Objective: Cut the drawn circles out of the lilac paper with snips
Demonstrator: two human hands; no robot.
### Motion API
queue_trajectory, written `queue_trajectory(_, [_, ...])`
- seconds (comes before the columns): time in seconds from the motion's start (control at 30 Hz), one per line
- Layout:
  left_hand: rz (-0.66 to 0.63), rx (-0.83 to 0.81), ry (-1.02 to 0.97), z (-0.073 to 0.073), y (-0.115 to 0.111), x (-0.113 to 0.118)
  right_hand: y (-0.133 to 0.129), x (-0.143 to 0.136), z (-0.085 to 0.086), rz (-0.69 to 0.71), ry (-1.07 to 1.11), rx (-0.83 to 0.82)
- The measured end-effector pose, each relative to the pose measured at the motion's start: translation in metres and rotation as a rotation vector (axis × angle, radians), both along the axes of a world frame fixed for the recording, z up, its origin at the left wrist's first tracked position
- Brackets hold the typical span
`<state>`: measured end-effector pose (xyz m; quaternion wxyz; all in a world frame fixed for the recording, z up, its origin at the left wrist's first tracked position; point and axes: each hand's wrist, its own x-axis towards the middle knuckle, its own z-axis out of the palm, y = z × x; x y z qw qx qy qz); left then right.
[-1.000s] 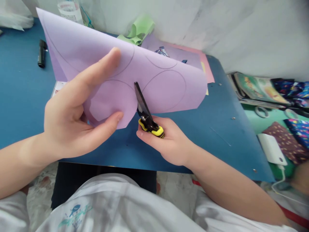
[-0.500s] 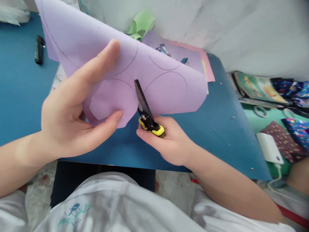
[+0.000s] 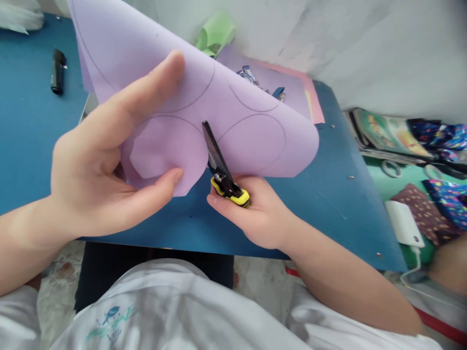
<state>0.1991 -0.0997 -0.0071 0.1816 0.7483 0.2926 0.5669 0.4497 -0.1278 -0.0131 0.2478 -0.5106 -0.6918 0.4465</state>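
A large purple paper sheet [image 3: 251, 141] with several drawn circles is curled above the blue table. My left hand [image 3: 109, 150] grips it from the left, thumb on a partly cut round part and index finger stretched across the sheet. My right hand [image 3: 255, 209] is closed round the yellow-and-black handles of the scissors [image 3: 221, 165]. Their blades point up and to the left, at the cut edge beside the round part. The lower blade is mostly hidden by the paper.
On the blue table [image 3: 314, 209] lie a black marker [image 3: 58, 72], green paper [image 3: 216, 36] and pink paper [image 3: 316, 104]. Books [image 3: 394, 133], a white power bank [image 3: 404, 223] and patterned pouches sit at the right. A wall rises behind.
The right part of the purple sheet has shifted slightly right and down. My left hand has moved a little left, while my right hand and the scissors have barely moved.
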Motion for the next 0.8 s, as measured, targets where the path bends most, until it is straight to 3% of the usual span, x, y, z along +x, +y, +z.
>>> queue_trajectory(0.17, [0.004,-0.057,0.323,0.001,-0.006,-0.025,-0.001,0.001,0.001,-0.002,-0.006,-0.053])
queue_trajectory(0.5, [-0.014,-0.077,0.299,0.003,-0.005,-0.022,0.001,0.002,0.0,-0.008,-0.017,-0.075])
queue_trajectory(0.67, [-0.061,-0.107,0.193,0.004,-0.005,-0.022,0.001,0.005,-0.001,-0.003,-0.019,-0.062])
queue_trajectory(0.8, [-0.049,-0.084,0.234,0.004,-0.006,-0.022,0.001,0.004,-0.002,-0.018,-0.011,-0.075])
